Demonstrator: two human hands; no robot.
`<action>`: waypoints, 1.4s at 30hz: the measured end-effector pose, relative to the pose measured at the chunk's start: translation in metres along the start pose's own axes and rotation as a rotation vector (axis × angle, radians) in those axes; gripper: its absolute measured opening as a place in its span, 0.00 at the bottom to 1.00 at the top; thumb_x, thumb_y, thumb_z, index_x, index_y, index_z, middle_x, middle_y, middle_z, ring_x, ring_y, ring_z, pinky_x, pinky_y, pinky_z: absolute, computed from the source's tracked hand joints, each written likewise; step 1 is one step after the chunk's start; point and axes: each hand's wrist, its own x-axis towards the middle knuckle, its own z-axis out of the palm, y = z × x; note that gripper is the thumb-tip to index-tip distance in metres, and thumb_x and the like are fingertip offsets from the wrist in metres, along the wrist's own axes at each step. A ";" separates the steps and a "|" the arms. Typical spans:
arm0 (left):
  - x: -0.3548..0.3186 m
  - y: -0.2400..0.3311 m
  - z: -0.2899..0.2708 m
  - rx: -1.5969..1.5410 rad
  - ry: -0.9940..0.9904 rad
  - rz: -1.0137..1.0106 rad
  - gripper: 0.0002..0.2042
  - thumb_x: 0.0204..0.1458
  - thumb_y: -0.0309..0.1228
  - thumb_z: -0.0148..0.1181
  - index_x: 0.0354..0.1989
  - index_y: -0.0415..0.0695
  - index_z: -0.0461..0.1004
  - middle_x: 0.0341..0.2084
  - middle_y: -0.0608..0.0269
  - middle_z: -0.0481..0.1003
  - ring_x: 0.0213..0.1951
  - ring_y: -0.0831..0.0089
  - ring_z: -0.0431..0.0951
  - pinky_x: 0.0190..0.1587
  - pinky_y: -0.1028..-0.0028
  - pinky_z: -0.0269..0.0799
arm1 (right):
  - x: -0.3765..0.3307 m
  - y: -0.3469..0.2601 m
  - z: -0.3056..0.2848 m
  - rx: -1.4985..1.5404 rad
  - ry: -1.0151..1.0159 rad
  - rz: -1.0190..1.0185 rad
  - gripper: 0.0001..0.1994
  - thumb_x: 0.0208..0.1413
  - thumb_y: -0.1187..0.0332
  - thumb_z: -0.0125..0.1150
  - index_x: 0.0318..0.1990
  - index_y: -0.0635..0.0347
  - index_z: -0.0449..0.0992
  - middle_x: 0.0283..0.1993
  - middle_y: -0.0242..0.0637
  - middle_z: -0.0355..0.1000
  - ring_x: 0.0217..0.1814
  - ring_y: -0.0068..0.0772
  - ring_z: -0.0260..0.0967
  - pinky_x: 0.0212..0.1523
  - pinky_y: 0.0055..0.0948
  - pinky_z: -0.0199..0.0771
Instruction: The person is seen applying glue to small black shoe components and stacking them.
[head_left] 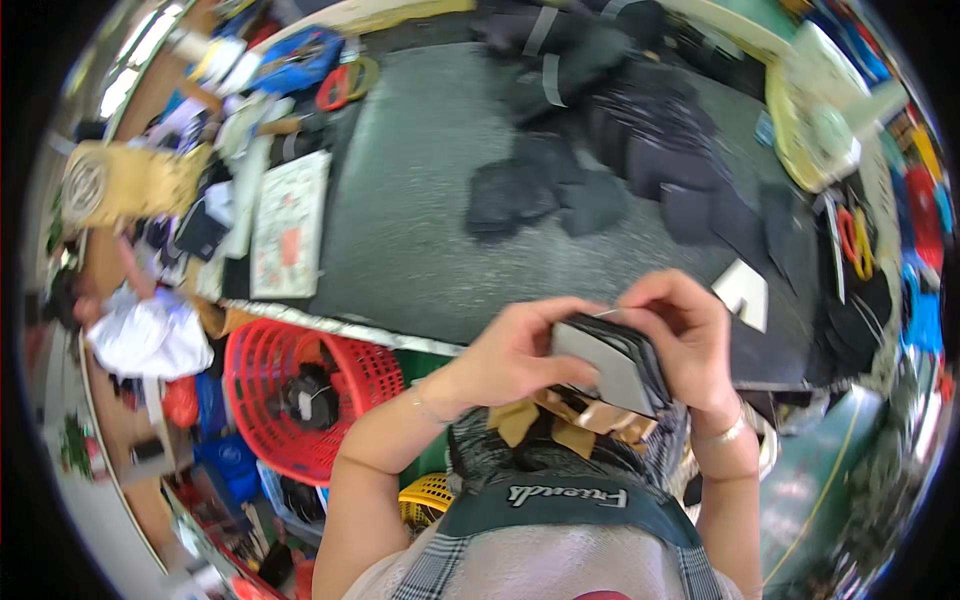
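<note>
Both hands hold a stack of thin dark flat pieces with a pale grey face (618, 378), above my lap at the table's front edge. My left hand (520, 355) grips its left side, the thumb lying on the grey face. My right hand (690, 345) is closed on the top right edge, thumb and forefinger pinched together. Whether the pieces are cloth or another sheet I cannot tell. Below the stack, several tan pieces (575, 437) lie on my lap. Beyond my hands, loose black pieces (540, 185) lie on the dark tabletop (400, 200).
Bundled black pieces (670, 150) cover the table's far right. A notched white piece (742, 292) lies right of my hands, near scissors (858, 245). Red-handled scissors (336, 90) lie far left. A red basket (252, 375) stands at the front left; a person (150, 335) is beyond it.
</note>
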 end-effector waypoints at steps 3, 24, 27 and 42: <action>-0.010 -0.002 -0.012 -0.104 -0.038 -0.018 0.24 0.44 0.13 0.68 0.50 0.37 0.69 0.43 0.61 0.76 0.42 0.77 0.78 0.45 0.75 0.77 | 0.005 -0.002 -0.012 0.336 0.025 0.270 0.09 0.65 0.68 0.53 0.39 0.66 0.72 0.18 0.21 0.60 0.14 0.09 0.47 0.14 0.15 0.44; -0.154 0.098 -0.295 0.057 1.492 0.452 0.23 0.50 0.36 0.61 0.53 0.40 0.69 0.48 0.53 0.74 0.52 0.64 0.73 0.57 0.47 0.64 | -0.023 0.011 -0.002 -0.072 -0.147 0.173 0.08 0.57 0.83 0.56 0.44 0.70 0.75 0.45 0.38 0.72 0.43 0.23 0.71 0.46 0.22 0.72; -0.145 0.086 -0.317 1.133 1.969 0.422 0.37 0.43 0.34 0.67 0.61 0.32 0.57 0.55 0.37 0.64 0.59 0.53 0.63 0.62 0.59 0.57 | -0.020 0.011 -0.004 -0.149 -0.021 0.174 0.08 0.57 0.82 0.57 0.44 0.70 0.75 0.44 0.36 0.72 0.44 0.23 0.71 0.46 0.22 0.73; 0.065 0.037 -0.104 1.254 0.550 0.310 0.27 0.38 0.30 0.76 0.44 0.39 0.67 0.37 0.59 0.71 0.42 0.65 0.71 0.49 0.67 0.68 | -0.044 0.001 -0.131 -0.853 0.662 0.000 0.15 0.48 0.74 0.68 0.45 0.64 0.78 0.40 0.37 0.77 0.41 0.27 0.72 0.43 0.26 0.73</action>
